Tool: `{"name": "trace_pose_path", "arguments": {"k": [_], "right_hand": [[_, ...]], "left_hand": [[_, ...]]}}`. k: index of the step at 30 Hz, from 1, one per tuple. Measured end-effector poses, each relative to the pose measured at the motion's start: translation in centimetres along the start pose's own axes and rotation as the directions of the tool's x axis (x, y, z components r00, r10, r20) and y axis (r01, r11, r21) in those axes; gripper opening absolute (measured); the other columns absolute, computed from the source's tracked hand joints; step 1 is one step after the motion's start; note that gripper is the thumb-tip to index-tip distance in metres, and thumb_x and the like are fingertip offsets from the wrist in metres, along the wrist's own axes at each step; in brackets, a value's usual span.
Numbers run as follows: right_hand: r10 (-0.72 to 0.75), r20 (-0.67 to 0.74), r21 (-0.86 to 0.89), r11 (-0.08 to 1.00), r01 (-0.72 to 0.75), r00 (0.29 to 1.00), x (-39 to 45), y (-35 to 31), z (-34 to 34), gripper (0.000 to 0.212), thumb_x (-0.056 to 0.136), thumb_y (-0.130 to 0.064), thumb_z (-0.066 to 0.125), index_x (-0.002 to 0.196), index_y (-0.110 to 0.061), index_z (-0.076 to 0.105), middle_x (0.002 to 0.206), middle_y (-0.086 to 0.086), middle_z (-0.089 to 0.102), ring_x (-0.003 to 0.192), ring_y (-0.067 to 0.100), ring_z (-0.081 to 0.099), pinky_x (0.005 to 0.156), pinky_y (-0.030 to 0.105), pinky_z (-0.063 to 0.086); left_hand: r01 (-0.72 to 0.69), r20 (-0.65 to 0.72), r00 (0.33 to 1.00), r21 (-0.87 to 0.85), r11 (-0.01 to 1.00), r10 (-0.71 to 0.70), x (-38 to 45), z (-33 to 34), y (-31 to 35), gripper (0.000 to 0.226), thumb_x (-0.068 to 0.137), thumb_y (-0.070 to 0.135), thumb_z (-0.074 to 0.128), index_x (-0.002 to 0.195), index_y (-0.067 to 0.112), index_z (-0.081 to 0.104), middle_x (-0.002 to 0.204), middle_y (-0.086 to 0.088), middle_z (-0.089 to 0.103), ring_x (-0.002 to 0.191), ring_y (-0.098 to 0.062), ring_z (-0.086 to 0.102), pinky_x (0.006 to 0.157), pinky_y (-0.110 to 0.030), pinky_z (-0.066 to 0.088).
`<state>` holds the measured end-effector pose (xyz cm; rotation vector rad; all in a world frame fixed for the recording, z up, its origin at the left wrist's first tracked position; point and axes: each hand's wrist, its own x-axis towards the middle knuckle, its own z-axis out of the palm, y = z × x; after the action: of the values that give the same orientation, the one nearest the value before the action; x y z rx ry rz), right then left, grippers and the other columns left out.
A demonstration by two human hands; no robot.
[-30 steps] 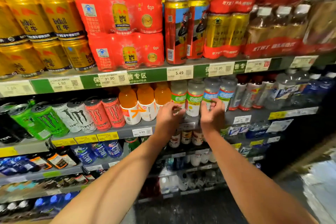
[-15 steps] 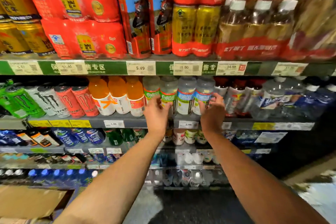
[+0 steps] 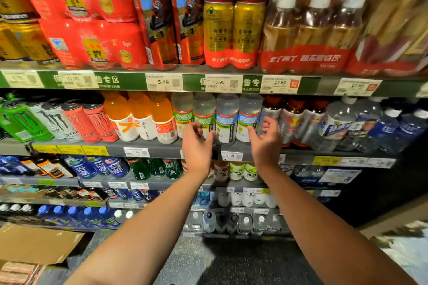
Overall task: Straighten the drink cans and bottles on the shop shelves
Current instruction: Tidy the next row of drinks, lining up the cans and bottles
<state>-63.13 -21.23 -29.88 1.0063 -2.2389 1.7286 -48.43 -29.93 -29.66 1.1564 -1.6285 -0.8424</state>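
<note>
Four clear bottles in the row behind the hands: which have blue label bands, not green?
The two on the right: blue-band bottles and. The two left ones carry green bands.

Drink cans and bottles fill a shop's shelves in tight rows. On the second shelf, four clear bottles stand upright side by side: two with green labels (image 3: 203, 115) at left, two with blue labels (image 3: 249, 118) at right. Left of them stand three orange drink bottles (image 3: 141, 115), then a row of Monster cans (image 3: 76, 120) in red, white and green, all appearing to lean left toward the frame's edge. On the shelf above, two tall red-and-blue cans (image 3: 171, 18) stand between red multipacks (image 3: 92, 37) and shrink-wrapped gold cans (image 3: 234, 30), with wrapped amber bottles (image 3: 312, 30) to the right.
</note>
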Motion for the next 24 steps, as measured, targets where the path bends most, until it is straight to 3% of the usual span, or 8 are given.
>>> {"name": "trace_pose_path", "arguments": {"k": [3,6,9,11,13,19,24], "right_hand": [[0.0,-0.139,-0.066,0.998,-0.009,0.99,0.5,1.2,-1.7,0.045,0.085,-0.022,0.075,0.119,-0.002,0.054,0.11,0.013,0.057,0.098,0.025,0.057,0.086,0.041,0.052],[0.093,-0.214,-0.028,0.994,-0.101,0.973,1.3,2.9,-3.4,0.045,0.088,-0.02,0.07,0.122,0.001,0.05,0.114,0.017,0.056,0.103,0.03,0.058,0.09,0.046,0.051],[0.176,-0.194,0.071,0.984,-0.165,0.965,2.3,4.3,-4.8,0.031,0.09,-0.016,0.067,0.114,0.001,0.056,0.101,0.013,0.063,0.092,0.027,0.062,0.082,0.048,0.053],[0.194,-0.189,0.097,0.979,-0.178,0.963,2.8,4.7,-5.2,0.03,0.09,-0.014,0.069,0.113,0.001,0.058,0.09,-0.003,0.063,0.082,0.004,0.062,0.076,0.031,0.056],[0.224,-0.163,0.129,0.97,-0.204,0.961,3.0,5.0,-5.3,0.03,0.09,-0.016,0.07,0.114,-0.002,0.058,0.087,-0.013,0.061,0.077,-0.005,0.061,0.071,0.019,0.054],[0.271,-0.085,0.125,0.958,-0.26,0.959,3.2,5.9,-5.5,0.029,0.091,-0.03,0.068,0.115,-0.017,0.057,0.095,-0.008,0.066,0.082,0.0,0.064,0.069,0.022,0.055],[0.227,-0.089,0.01,0.974,-0.227,0.97,3.2,6.2,-5.5,0.043,0.086,-0.036,0.074,0.119,-0.016,0.055,0.095,-0.017,0.056,0.079,-0.001,0.057,0.067,0.019,0.049]], "left_hand": [[-0.1,0.06,0.993,-0.003,0.995,0.1,-1.9,1.7,1.1,0.025,0.085,0.026,0.075,0.09,0.026,0.05,0.085,0.005,0.056,0.077,-0.012,0.053,0.069,-0.019,0.038],[-0.13,0.164,0.978,0.001,0.991,0.128,-3.2,4.0,2.6,0.017,0.086,0.029,0.074,0.092,0.02,0.061,0.088,0.003,0.064,0.08,-0.011,0.059,0.072,-0.023,0.045],[-0.117,0.293,0.949,-0.004,0.993,0.113,-3.8,6.3,3.9,0.019,0.087,0.026,0.074,0.101,0.013,0.07,0.094,0.0,0.072,0.087,-0.013,0.066,0.082,-0.031,0.053],[-0.103,0.334,0.938,0.01,0.995,0.094,-3.8,7.5,4.6,0.024,0.088,0.025,0.073,0.107,0.01,0.072,0.097,-0.003,0.075,0.089,-0.015,0.069,0.085,-0.035,0.055],[-0.107,0.338,0.938,0.069,0.992,0.078,-3.6,8.8,5.1,0.029,0.089,0.026,0.07,0.114,0.01,0.071,0.103,-0.007,0.075,0.095,-0.019,0.07,0.089,-0.035,0.054],[-0.122,0.32,0.946,0.228,0.966,0.044,-3.5,11.4,5.6,0.03,0.092,0.029,0.067,0.116,0.012,0.071,0.104,-0.009,0.075,0.098,-0.024,0.07,0.086,-0.031,0.052],[-0.066,0.352,0.936,0.138,0.988,0.013,-3.5,12.2,5.7,0.035,0.091,0.024,0.068,0.123,0.007,0.068,0.106,-0.009,0.075,0.098,-0.018,0.07,0.089,-0.033,0.055]]}}
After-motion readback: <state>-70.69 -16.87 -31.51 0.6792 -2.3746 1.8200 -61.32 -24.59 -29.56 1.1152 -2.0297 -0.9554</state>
